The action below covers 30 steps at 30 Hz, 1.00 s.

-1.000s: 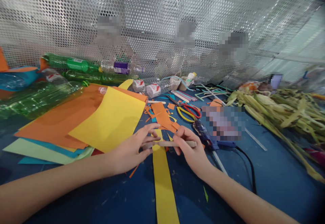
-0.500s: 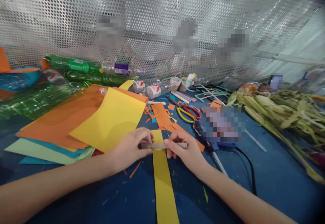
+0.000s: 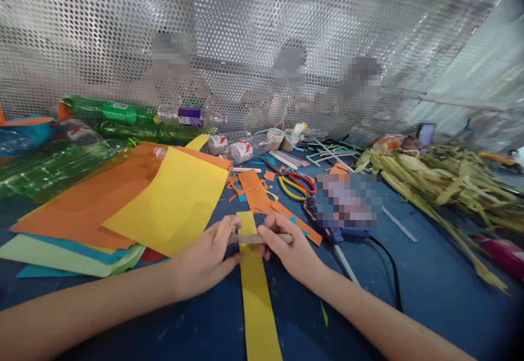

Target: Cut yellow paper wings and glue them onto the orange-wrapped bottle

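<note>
A slim grey pen (image 3: 249,238) lies level between my two hands, above a long yellow paper strip (image 3: 258,306). My left hand (image 3: 207,254) is closed about the pen's left end, which its fingers partly hide. With thumb and fingers, my right hand (image 3: 289,249) pinches the pen's right part, and the blunt end pokes out past the thumb. The strip runs from beyond the hands down to the bottom edge of the view. Just left of it is a large yellow sheet (image 3: 176,200) on top of an orange sheet (image 3: 77,208).
Orange scraps (image 3: 256,189), scissors (image 3: 298,182) and a blue glue gun (image 3: 338,234) with a black cord lie to the right. Green plastic bottles (image 3: 77,167) and clear bottles (image 3: 249,148) are along the back. Dried corn husks (image 3: 450,181) heap at far right. Perforated mesh (image 3: 237,33) stands behind.
The whole view has shifted slightly, so things sit a little further left. The dark left end of the pen is now more covered by my left fingers. Both hands keep hold.
</note>
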Available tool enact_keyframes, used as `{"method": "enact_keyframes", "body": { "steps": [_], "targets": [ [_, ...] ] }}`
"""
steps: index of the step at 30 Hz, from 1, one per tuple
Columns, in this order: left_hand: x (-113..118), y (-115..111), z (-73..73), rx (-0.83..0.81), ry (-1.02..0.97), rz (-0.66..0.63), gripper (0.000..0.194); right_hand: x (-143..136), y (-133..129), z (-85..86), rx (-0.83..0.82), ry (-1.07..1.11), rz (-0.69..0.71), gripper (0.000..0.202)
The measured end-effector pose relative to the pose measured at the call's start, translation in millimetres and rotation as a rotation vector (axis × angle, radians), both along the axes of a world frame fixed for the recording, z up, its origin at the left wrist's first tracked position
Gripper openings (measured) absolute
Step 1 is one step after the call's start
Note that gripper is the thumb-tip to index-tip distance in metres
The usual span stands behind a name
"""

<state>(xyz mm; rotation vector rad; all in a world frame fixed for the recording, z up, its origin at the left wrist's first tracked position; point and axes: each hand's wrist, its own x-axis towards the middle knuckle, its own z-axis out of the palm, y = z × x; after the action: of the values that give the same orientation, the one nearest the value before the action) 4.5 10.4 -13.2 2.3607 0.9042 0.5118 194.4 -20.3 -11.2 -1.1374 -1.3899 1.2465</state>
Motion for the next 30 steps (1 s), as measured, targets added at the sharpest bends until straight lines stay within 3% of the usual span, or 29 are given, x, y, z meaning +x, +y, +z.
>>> {"method": "enact_keyframes", "body": {
  "steps": [10,17,21,25,27,30],
  "targets": [
    [-0.4,2.6,-2.6,0.009,-0.059,-0.029,0.026,-8.2,0.3,-0.4,-0.054,0.092,0.004,0.03],
    [-1.1,2.2,-4.9,0.069,-0.013,-0.045,0.022,-15.8,0.4,3.3,-0.219,0.19,-0.06,0.031],
    [0.3,-0.4,-6.4,0.088,0.036,-0.042,0.035,-12.9,1.6,6.9,-0.204,0.153,-0.061,0.03],
    [2.6,-0.5,-2.7,0.121,0.057,0.025,0.056,2.0,1.5,12.3,0.027,-0.126,-0.157,0.023],
    [2.8,3.3,-0.2,0.155,0.036,0.092,0.054,12.2,2.6,13.6,0.257,-0.397,-0.248,0.018],
    [2.4,11.9,0.4,0.263,0.015,0.171,0.045,25.8,9.7,10.6,0.58,-0.804,-0.269,0.015]
  ]
}}
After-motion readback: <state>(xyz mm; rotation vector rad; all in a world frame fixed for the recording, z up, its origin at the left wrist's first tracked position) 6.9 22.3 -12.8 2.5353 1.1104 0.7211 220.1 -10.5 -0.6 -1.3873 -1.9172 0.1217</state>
